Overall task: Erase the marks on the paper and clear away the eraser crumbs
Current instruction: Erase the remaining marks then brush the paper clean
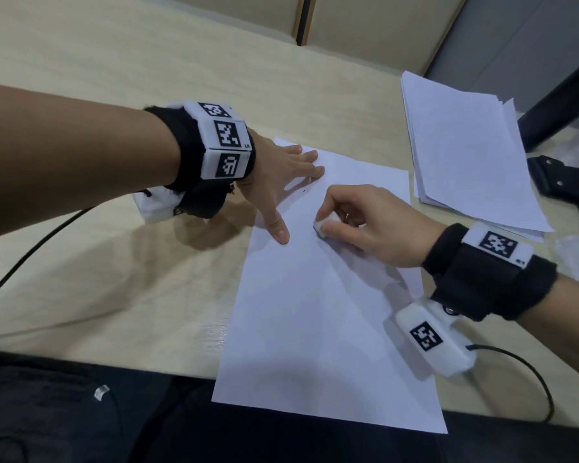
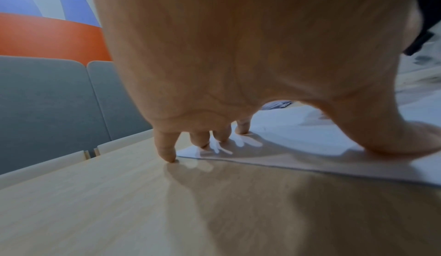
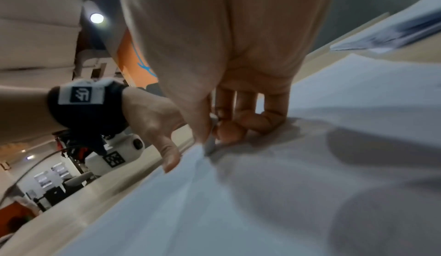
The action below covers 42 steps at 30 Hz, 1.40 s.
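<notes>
A white sheet of paper (image 1: 315, 312) lies on the wooden table, its near edge hanging over the table's front. My left hand (image 1: 281, 175) lies flat with spread fingers on the sheet's far left corner, thumb (image 1: 279, 230) pressing the left edge. In the left wrist view its fingertips (image 2: 242, 129) press the paper (image 2: 298, 154). My right hand (image 1: 365, 222) pinches a small white eraser (image 1: 325, 227) and holds it against the upper part of the sheet. A tiny dark speck (image 1: 304, 191) lies on the paper near the left fingers. The right wrist view shows the eraser (image 3: 211, 143) between thumb and fingers.
A loose stack of white sheets (image 1: 465, 152) sits at the right of the table. A black device (image 1: 565, 182) lies beyond it at the right edge. Cables (image 1: 41, 242) run from both wrist cameras. Grey chair backs (image 2: 59, 99) stand behind the table.
</notes>
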{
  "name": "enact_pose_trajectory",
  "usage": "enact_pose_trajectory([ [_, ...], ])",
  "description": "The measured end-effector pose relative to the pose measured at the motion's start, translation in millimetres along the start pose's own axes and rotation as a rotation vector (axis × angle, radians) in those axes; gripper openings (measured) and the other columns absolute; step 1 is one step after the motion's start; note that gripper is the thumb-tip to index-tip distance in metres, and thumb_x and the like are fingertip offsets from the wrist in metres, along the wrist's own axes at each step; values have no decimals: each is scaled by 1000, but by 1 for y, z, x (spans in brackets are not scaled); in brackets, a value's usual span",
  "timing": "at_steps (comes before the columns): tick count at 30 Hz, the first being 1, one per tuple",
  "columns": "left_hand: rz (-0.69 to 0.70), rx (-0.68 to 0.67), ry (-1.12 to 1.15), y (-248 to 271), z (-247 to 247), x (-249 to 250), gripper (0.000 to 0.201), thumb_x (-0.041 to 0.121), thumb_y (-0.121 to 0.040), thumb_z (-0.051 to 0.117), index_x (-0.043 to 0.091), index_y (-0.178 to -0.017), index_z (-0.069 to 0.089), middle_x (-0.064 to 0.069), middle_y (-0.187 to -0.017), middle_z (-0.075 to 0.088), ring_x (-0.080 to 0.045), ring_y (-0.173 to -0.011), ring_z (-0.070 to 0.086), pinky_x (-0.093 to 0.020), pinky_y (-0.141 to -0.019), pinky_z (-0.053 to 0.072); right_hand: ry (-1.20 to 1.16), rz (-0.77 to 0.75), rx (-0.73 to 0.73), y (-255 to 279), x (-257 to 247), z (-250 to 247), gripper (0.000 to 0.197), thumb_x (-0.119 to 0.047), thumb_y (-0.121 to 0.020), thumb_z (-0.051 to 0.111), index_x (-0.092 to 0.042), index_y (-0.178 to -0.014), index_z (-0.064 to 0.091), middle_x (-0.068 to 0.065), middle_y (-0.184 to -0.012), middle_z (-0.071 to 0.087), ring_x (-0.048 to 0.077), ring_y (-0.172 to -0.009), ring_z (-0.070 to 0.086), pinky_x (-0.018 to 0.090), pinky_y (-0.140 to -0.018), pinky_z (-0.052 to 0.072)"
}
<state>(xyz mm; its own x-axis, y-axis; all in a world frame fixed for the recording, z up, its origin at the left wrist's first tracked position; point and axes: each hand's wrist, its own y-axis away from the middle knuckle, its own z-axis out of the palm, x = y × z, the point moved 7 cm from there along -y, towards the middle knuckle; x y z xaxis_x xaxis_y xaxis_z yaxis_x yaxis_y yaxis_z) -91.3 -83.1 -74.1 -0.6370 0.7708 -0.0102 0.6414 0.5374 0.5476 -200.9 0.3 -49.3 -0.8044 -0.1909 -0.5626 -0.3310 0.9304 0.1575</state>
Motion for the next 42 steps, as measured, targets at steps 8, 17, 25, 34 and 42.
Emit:
enact_pose_trajectory([
  [8,-25,-11,-11,2,-2,0,133,83,-55,64,34,-152,-13,14,-160,-20,-11,-150,-11,-50,-121,11,16,8,55,-2,3,-3,7,-29,-89,64,-23,-87,65,-4,-67,57,11,-62,49,28,-64,42],
  [17,-11,15,2,3,-3,0,132,81,-56,65,33,-153,-10,13,-161,-18,-12,-150,-9,-49,-121,10,-235,121,-61,10,16,-6,10,-15,-93,63,-5,-94,63,10,-70,66,23,-55,59,29,-54,50],
  [25,0,37,32,3,-3,0,130,81,-57,65,35,-153,-9,8,-162,-16,-13,-150,-9,-50,-121,11,-212,235,119,-40,35,-26,17,-15,-90,63,0,-97,59,22,-78,70,20,-50,62,34,-56,53],
  [34,-2,34,27,-2,-1,-2,135,85,-51,65,36,-153,-8,12,-161,-18,-8,-149,-10,-47,-121,13,-110,58,-226,-3,-2,11,7,-19,-89,65,-13,-86,65,5,-66,70,27,-55,66,31,-62,54],
  [42,14,43,38,-1,-1,-2,132,85,-52,64,40,-152,-11,12,-162,-17,-9,-150,-10,-49,-120,13,-255,215,105,-37,28,-22,13,-15,-89,64,-3,-91,60,21,-77,72,26,-52,61,39,-55,50],
])
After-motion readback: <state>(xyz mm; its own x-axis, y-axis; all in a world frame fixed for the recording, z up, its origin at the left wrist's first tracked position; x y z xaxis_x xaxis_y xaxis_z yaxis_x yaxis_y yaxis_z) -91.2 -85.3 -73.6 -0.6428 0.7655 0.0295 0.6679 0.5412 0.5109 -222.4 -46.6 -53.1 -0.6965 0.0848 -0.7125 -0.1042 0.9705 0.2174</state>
